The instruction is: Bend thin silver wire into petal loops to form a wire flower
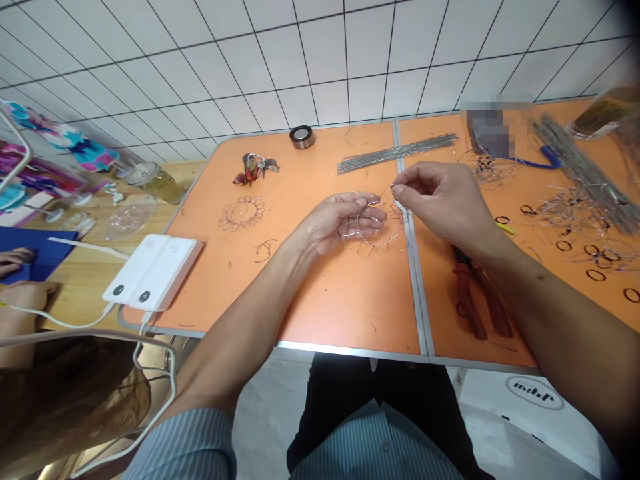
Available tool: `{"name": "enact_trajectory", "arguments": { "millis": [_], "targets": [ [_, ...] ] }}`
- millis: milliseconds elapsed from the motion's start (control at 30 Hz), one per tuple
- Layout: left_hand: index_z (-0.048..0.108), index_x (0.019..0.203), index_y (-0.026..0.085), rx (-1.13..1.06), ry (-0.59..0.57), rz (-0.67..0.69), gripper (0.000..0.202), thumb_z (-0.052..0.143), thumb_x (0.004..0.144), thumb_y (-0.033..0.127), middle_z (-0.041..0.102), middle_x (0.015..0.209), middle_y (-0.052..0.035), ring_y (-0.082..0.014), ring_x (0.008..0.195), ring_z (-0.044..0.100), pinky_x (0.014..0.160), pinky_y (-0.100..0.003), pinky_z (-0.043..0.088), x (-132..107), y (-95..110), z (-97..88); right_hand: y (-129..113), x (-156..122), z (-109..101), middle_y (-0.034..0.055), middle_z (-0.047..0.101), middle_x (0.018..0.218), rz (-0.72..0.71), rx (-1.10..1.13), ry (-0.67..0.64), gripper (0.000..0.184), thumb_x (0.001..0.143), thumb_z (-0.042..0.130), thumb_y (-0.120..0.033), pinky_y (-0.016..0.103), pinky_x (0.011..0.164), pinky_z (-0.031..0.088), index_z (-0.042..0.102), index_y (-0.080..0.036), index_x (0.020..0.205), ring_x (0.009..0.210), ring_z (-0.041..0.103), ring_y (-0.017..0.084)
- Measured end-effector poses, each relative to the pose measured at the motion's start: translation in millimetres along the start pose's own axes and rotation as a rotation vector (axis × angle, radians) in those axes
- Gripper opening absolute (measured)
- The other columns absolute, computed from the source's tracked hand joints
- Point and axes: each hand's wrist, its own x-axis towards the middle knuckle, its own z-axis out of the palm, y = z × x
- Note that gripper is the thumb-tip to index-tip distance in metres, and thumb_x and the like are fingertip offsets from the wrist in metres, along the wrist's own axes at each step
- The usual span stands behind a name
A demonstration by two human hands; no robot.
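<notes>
My left hand (340,223) is curled around a thin wire flower frame (377,240) of looped petals, held just above the orange table (320,293). My right hand (443,200) pinches a loose end of the same wire between thumb and forefinger, right beside the left fingertips. A finished wire flower (241,213) lies flat on the table to the left.
Red-handled pliers (477,297) lie under my right forearm. A bundle of straight wires (397,153), a tape roll (302,137), keys (253,168) and two white power banks (153,270) lie around. Wire scraps and dark rings (595,257) litter the right. Another person sits at left.
</notes>
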Motion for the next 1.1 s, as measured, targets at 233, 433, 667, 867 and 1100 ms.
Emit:
{"name": "enact_trajectory", "arguments": {
  "millis": [233, 433, 667, 867, 1100],
  "targets": [
    [0.086, 0.116, 0.013, 0.01, -0.003, 0.014, 0.018, 0.078, 0.1, 0.011, 0.093, 0.106, -0.0143, -0.0247, 0.093, 0.092, 0.089, -0.037, 0.073, -0.4, -0.7, -1.1, 4.3, 2.1, 0.2, 0.0028, 0.082, 0.082, 0.076, 0.056, 0.012, 0.017, 0.093, 0.082, -0.01, 0.04, 0.076, 0.056, 0.084, -0.026, 0.087, 0.079, 0.075, 0.024],
    [0.086, 0.121, 0.015, 0.019, -0.032, 0.031, 0.027, 0.087, 0.094, 0.013, 0.094, 0.111, -0.0133, -0.0264, 0.101, 0.092, 0.095, -0.039, 0.073, -0.5, -2.9, -2.7, 1.5, 1.5, 0.6, 0.0031, 0.083, 0.081, 0.13, 0.071, 0.018, 0.019, 0.092, 0.083, -0.008, 0.041, 0.078, 0.058, 0.084, -0.026, 0.087, 0.081, 0.077, 0.025],
    [0.089, 0.117, 0.015, -0.001, -0.058, 0.036, 0.024, 0.095, 0.093, 0.013, 0.094, 0.106, -0.0109, -0.0214, 0.092, 0.091, 0.088, -0.032, 0.072, -1.4, -2.8, -2.9, -2.0, -0.1, -0.6, 0.0022, 0.082, 0.08, 0.135, 0.101, 0.017, 0.02, 0.093, 0.082, -0.006, 0.039, 0.077, 0.057, 0.084, -0.025, 0.088, 0.081, 0.075, 0.023],
    [0.089, 0.117, 0.016, 0.007, -0.042, 0.03, 0.021, 0.094, 0.096, 0.016, 0.094, 0.106, -0.0105, -0.0213, 0.093, 0.091, 0.09, -0.032, 0.072, 0.1, -3.1, -4.9, -0.8, 0.6, -0.6, 0.0019, 0.08, 0.08, 0.11, 0.076, 0.012, 0.019, 0.092, 0.082, -0.007, 0.038, 0.074, 0.055, 0.084, -0.025, 0.087, 0.079, 0.072, 0.022],
    [0.089, 0.113, 0.015, 0.0, -0.025, 0.021, 0.013, 0.09, 0.101, 0.013, 0.093, 0.104, -0.0106, -0.0204, 0.088, 0.09, 0.089, -0.032, 0.071, -1.7, -2.0, -2.2, 0.8, 0.2, 0.6, 0.0022, 0.08, 0.085, 0.089, 0.1, 0.001, 0.018, 0.09, 0.085, -0.008, 0.039, 0.076, 0.056, 0.084, -0.026, 0.087, 0.081, 0.071, 0.023]
  ]
}}
